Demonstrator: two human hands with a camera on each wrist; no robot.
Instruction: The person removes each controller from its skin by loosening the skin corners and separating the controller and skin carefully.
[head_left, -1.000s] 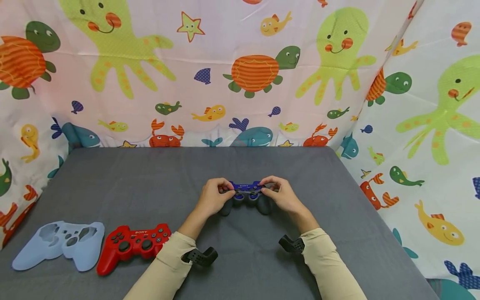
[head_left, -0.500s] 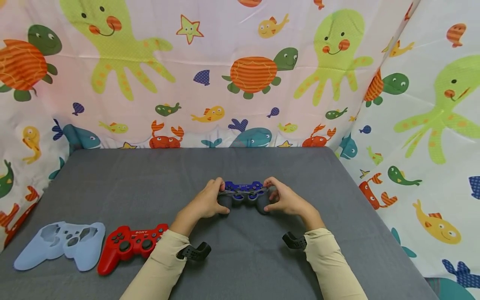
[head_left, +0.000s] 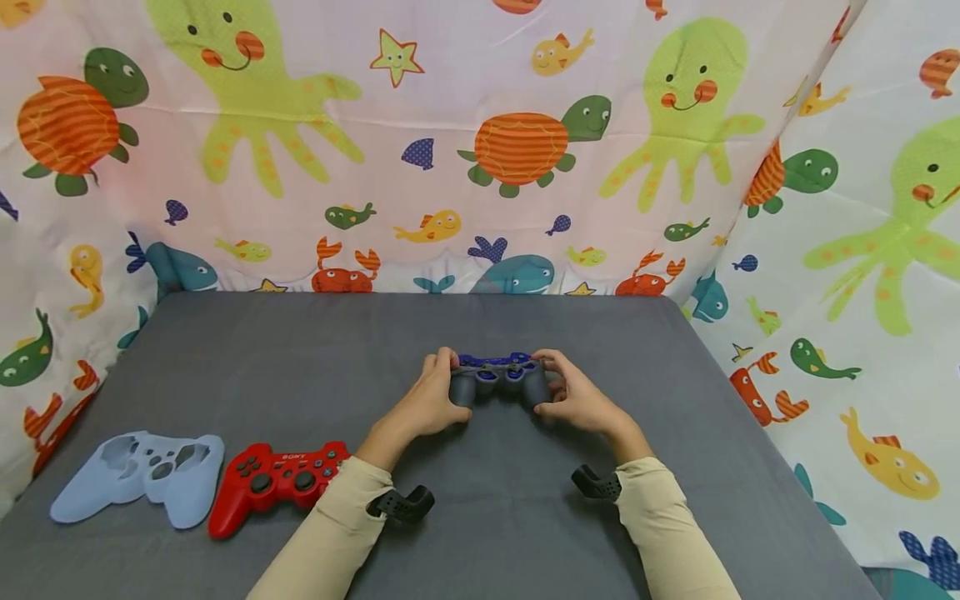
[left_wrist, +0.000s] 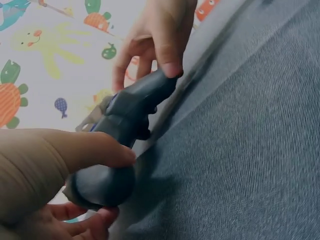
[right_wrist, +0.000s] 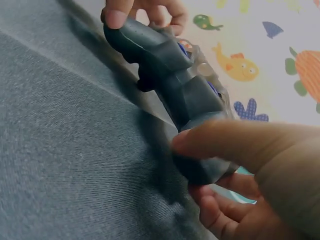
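A blue game controller (head_left: 495, 361) in a dark grey rubbery cover (head_left: 462, 388) is held between both hands near the middle of the table, tipped so its face shows little. My left hand (head_left: 427, 398) grips the left handle, thumb on the near side and fingers at the far edge. On the other handle, my right hand (head_left: 583, 402) holds in the same way. The left wrist view shows the cover (left_wrist: 127, 107) wrapping both handles, over a shadow on the cloth. Bits of blue show at the controller's upper edge (right_wrist: 214, 88) in the right wrist view.
A red controller (head_left: 276, 482) lies at the left, partly behind the left sleeve. Beside it is an empty light blue controller cover (head_left: 180, 492). Grey cloth (head_left: 315, 358) covers the table, and a curtain printed with sea animals (head_left: 442, 100) hangs behind and at both sides.
Both hands have gone from pinching the cover's top edge near the middle to gripping the handles. The controller has tipped, so its label and face show less.
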